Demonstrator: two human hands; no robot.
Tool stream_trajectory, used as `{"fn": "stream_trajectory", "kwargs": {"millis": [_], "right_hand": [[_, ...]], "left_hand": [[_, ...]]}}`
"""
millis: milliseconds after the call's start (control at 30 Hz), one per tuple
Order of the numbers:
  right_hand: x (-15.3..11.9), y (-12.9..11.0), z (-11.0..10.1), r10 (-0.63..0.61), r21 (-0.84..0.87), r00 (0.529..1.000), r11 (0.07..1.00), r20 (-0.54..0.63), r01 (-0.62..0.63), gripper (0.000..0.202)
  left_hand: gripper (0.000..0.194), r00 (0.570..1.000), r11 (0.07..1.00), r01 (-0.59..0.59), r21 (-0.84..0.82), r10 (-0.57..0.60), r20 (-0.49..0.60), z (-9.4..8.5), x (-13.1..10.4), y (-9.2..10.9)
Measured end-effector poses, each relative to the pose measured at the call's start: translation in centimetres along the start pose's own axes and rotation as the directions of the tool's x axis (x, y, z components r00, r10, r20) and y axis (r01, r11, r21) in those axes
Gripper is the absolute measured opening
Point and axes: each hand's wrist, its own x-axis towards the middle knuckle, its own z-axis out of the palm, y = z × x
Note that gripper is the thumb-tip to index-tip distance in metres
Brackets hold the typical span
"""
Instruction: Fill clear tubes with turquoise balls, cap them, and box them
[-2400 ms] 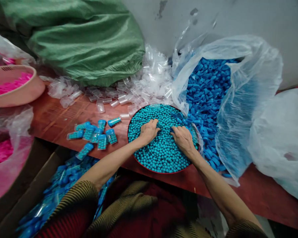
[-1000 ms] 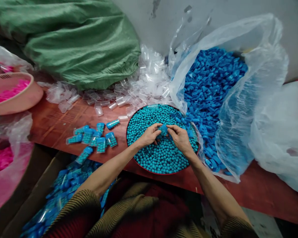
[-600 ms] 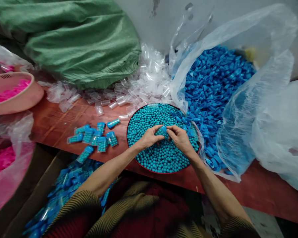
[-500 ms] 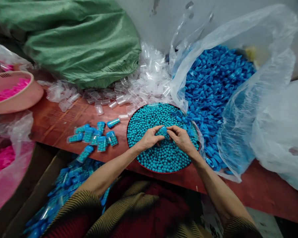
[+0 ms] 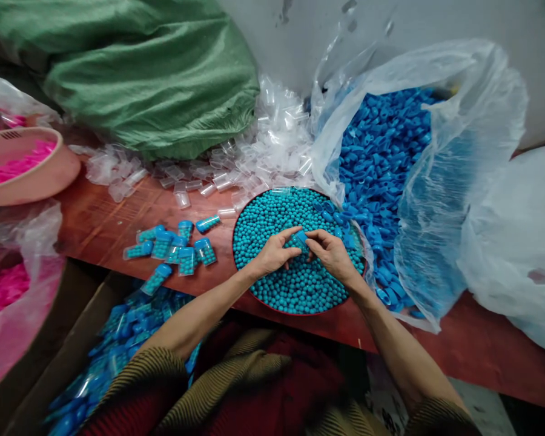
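Between both hands, above a round red-rimmed tray (image 5: pixel 295 313) of teal beads (image 5: pixel 281 290), is a small clear container with a blue cap (image 5: pixel 301 238). My left hand (image 5: pixel 275 251) pinches it from the left side. From the right, my right hand (image 5: pixel 330 253) grips it with thumb and fingertips. Loose blue caps (image 5: pixel 329 213) lie on the beads at the tray's upper right. Several capped containers filled with teal beads (image 5: pixel 186 260) rest on the red table left of the tray.
Clear empty containers (image 5: pixel 272 151) are heaped behind the tray, beside a green sack (image 5: pixel 154 79). An open plastic bag of blue caps (image 5: pixel 381 145) stands right. A pink basin (image 5: pixel 31 175) and a box of filled containers (image 5: pixel 118 339) are at left.
The capped container has tilted slightly between my fingers. The rim of the plastic bag at the right has sagged lower and inward over the blue caps.
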Motion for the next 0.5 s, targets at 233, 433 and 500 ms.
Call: {"fn": "stream_trajectory", "kwargs": {"millis": [233,433,500], "right_hand": [[-0.52,0.27,0.72,-0.082,-0.078,0.994,0.994,-0.071,0.076,0.022],[-0.54,-0.42,0.82,0.009,0.062,0.997,0.998,-0.082,-0.004,0.027],[-0.61,-0.3,0.86,-0.014,0.039,0.998,0.999,-0.061,0.016,0.026]], "left_hand": [[0.059,0.999,1.0,-0.008,0.01,0.008,-0.035,0.59,-0.55,0.28],[0.063,0.998,0.999,-0.026,0.046,0.028,-0.05,0.82,-0.82,0.54],[0.058,0.997,0.997,-0.042,0.062,0.046,-0.065,0.81,-0.77,0.42]]}}
